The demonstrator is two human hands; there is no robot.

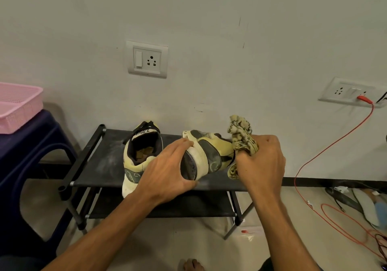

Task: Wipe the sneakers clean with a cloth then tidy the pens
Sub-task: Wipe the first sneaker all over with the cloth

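Two yellow and white sneakers sit on the top shelf of a black shoe rack (98, 166). The left sneaker (139, 155) stands upright with its opening toward me. The right sneaker (209, 155) lies tipped on its side, sole toward me, and my left hand (167, 170) grips its heel. My right hand (261, 162) holds a crumpled yellowish patterned cloth (240, 134) against the toe end of that sneaker. No pens are in view.
A dark blue plastic stool (31, 166) stands at the left with a pink basket (18, 105) on it. Wall sockets (147, 59) sit above the rack. A red cable (326, 155) runs from the right socket to the floor, near insoles and clutter (364, 203).
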